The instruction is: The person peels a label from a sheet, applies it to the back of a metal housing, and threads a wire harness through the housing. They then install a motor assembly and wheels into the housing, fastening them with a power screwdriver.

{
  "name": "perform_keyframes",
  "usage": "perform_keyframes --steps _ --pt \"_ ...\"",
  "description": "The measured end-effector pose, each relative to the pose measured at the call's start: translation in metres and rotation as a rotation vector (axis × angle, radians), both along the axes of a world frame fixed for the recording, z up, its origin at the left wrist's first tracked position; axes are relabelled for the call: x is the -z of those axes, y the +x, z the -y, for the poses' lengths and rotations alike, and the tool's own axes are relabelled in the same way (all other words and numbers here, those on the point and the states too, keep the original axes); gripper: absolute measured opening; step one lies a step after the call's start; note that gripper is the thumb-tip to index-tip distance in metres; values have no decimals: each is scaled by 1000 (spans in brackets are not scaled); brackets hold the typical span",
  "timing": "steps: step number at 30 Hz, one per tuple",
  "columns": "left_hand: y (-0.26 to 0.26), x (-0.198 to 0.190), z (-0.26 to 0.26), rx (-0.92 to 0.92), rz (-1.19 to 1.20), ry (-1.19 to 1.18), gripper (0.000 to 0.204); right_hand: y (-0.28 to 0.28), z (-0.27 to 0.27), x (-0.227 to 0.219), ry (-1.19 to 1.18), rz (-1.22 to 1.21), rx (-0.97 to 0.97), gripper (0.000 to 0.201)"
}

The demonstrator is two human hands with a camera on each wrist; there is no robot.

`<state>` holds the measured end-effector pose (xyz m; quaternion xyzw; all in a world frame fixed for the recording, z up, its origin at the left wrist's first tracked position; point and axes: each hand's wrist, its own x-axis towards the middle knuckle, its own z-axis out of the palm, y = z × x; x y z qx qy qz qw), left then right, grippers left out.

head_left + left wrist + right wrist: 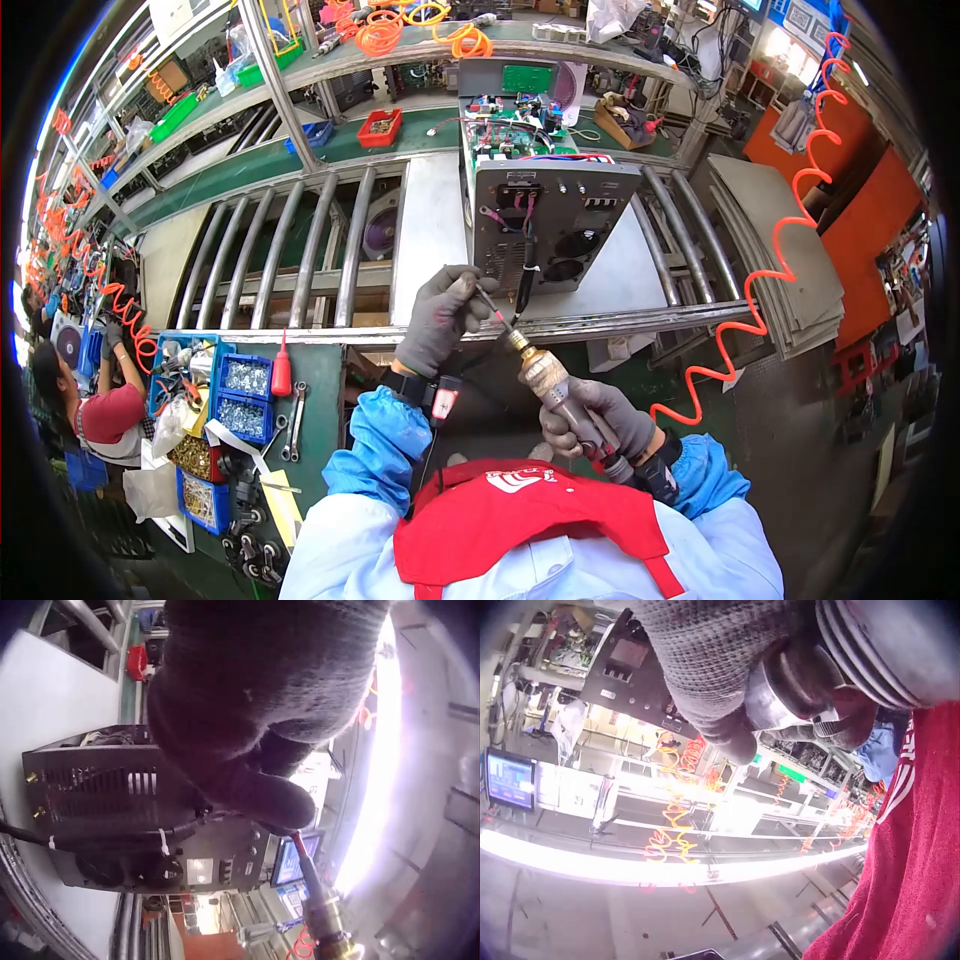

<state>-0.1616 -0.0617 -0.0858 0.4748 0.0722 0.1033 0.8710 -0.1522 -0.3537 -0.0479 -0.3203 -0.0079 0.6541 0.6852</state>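
In the head view my gloved right hand (pixel 622 418) grips the body of a power screwdriver (pixel 568 396), which points up and to the left. Its long thin bit (pixel 497 312) reaches toward my gloved left hand (pixel 438 318), whose thumb and fingers pinch the bit near its end. A red band on the bit shows just beyond the left thumb in the left wrist view. Behind both hands stands a dark metal cabinet (pixel 500 240) with vents, fans and an open top baring circuit boards (pixel 510 130). A black cable (pixel 526 262) hangs down its front.
The cabinet stands on a pale board (pixel 425 235) over a roller conveyor (pixel 310 245). At left are blue bins of screws (pixel 245 376), wrenches (pixel 296 422) and a red bottle (pixel 282 370). An orange coiled hose (pixel 765 275) hangs at right, beside stacked panels (pixel 790 270).
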Motion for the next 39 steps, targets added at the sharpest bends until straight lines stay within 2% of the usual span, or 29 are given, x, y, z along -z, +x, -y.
perform_keyframes --steps 4,5,8,9,12,13,17,20,23,27,30,39 --pt "15 -19 22 -37 47 177 33 3 0 -19 -118 292 89 48" --pt "27 -17 23 -88 -6 213 38 5 2 -19 -146 344 108 50" --pt "78 6 15 -364 -19 556 40 12 6 -24 -189 430 164 51" --pt "90 0 22 -534 -45 738 37 14 8 -26 -196 447 184 52" --pt "113 -3 34 -717 -200 922 33 16 11 -30 -209 469 225 51" --pt "114 -3 35 -706 -251 913 33 17 12 -32 -220 487 234 51" --pt "111 17 35 -850 -245 1097 33 22 12 -34 -236 522 256 50" --pt "110 23 36 -987 -124 1064 29 28 8 -33 -228 529 237 51" --pt "116 29 36 -916 58 920 21 33 2 -33 -217 548 211 51" --pt "104 10 33 -451 103 362 11 41 -6 -31 -203 536 172 55" --pt "104 17 20 -335 110 246 13 47 -13 -31 -190 529 131 55" --pt "98 9 -1 -140 159 320 17 59 -22 -33 -184 540 67 48"
